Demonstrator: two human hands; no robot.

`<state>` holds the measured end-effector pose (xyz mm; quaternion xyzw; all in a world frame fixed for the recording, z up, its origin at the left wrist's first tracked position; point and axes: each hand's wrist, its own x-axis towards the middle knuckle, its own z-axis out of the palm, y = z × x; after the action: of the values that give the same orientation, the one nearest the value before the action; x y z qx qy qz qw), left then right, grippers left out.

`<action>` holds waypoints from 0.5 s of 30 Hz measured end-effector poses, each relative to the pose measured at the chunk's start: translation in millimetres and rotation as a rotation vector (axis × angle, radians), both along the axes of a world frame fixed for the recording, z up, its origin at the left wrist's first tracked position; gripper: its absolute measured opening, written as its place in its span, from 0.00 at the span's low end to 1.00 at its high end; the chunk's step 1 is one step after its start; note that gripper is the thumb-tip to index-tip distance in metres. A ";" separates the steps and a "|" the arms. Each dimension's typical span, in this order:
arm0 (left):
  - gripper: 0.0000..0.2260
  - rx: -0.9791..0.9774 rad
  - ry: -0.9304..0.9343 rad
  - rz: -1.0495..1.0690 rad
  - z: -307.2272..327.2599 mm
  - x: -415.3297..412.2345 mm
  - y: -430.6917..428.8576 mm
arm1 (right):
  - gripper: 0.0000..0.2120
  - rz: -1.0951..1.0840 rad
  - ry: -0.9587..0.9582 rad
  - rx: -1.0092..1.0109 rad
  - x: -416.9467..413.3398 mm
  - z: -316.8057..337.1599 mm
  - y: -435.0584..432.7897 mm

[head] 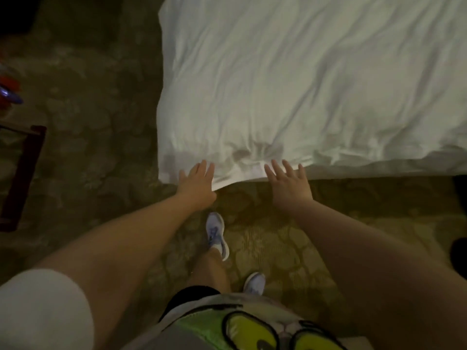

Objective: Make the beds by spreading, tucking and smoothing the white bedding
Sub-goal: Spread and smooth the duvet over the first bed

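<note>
Overall light: dim indoor light with a warm, yellow-green cast.
Brightest area: the white bedding (303,84), rendered pale grey-green, without glare.
Shadows: soft shading in the bedding's creases; the carpet (88,109) sinks to near black at the upper left.
Sharpness: soft all over; the left hand (195,184) and right hand (289,184) have smeared finger outlines.
Edges: wide-angle stretch swells the forearms at the bottom; a red object (10,89) at the left edge is blurred.

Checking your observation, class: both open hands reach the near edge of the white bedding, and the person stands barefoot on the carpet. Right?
Not barefoot: the head view shows light sneakers on the carpet. The left hand and right hand do reach the near edge of the white bedding.
</note>
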<state>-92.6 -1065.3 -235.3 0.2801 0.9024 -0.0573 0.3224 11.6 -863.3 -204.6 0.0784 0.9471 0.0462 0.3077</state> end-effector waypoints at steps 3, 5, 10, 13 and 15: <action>0.32 0.069 0.074 -0.090 41.1 13.8 45.0 | 0.33 -0.040 0.110 0.048 9.3 34.7 17.9; 0.32 0.103 0.114 -0.165 62.4 17.3 73.0 | 0.35 -0.090 0.164 0.087 14.8 55.9 34.5; 0.31 0.189 0.207 -0.314 109.5 -11.6 129.6 | 0.33 -0.250 0.252 0.167 7.9 102.9 84.1; 0.32 0.216 0.278 -0.375 133.0 -53.5 152.5 | 0.32 -0.344 0.257 0.208 -16.2 123.3 104.5; 0.32 0.240 0.315 -0.404 142.4 -92.4 160.1 | 0.31 -0.392 0.287 0.233 -49.1 130.3 110.5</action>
<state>-185.0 -905.2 -93.0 0.4783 0.8675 -0.0560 0.1249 -37.5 -752.8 -74.3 0.3009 0.9361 0.0830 0.1623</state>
